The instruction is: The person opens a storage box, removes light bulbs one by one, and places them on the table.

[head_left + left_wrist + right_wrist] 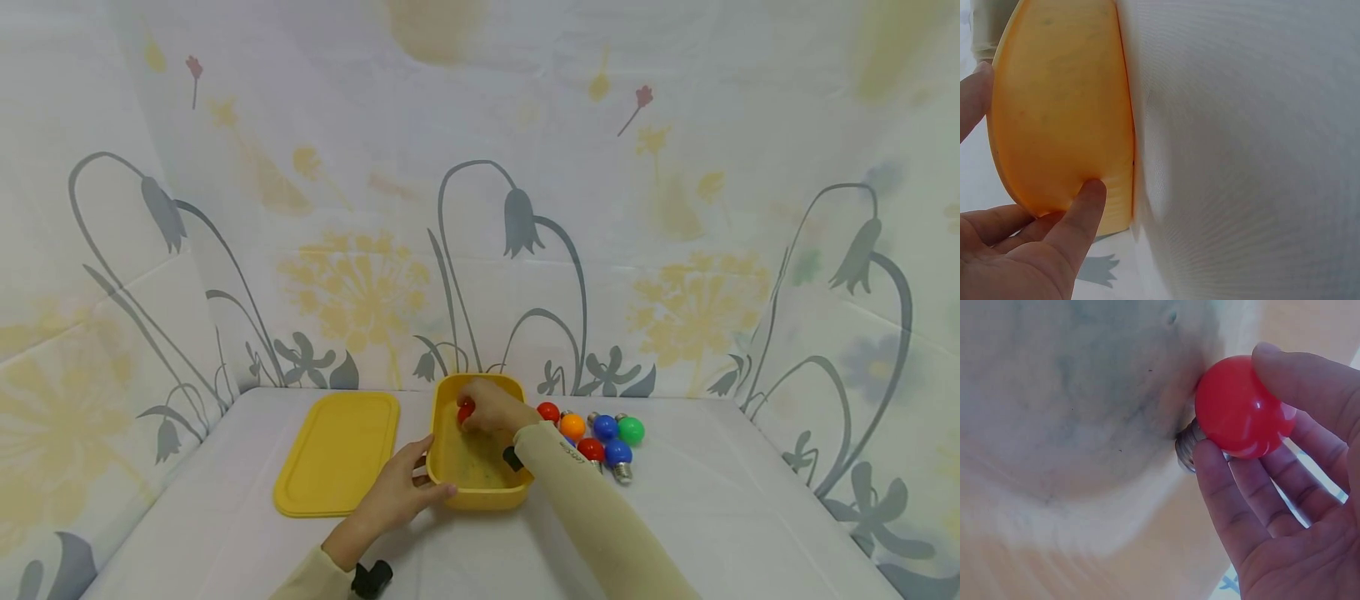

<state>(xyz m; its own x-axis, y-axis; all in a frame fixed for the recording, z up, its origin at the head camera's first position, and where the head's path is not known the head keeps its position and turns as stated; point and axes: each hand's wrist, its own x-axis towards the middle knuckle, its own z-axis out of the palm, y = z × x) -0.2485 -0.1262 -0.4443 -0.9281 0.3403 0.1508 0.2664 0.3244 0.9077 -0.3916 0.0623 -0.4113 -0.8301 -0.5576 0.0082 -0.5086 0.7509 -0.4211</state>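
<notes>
A yellow plastic container [480,500] stands in the middle of the table. My left hand [397,487] holds its near left corner, the thumb along the near wall and the fingers at the left side. In the left wrist view the fingertips press against the container's wall [1066,112]. Inside the container, my right hand [491,406] grips a red light bulb [1241,406] by its round globe, between thumb and fingers. The bulb's metal screw base [1188,447] points toward the container's floor [1085,394], close to where floor and wall meet.
Right of the container lie several coloured bulbs, among them a green bulb [632,430], an orange bulb [572,427] and a blue bulb [618,452]. My right sleeve [592,508] partly covers this group. A yellow lid [337,454] lies flat on the left. Patterned cloth [480,292] hangs behind the table.
</notes>
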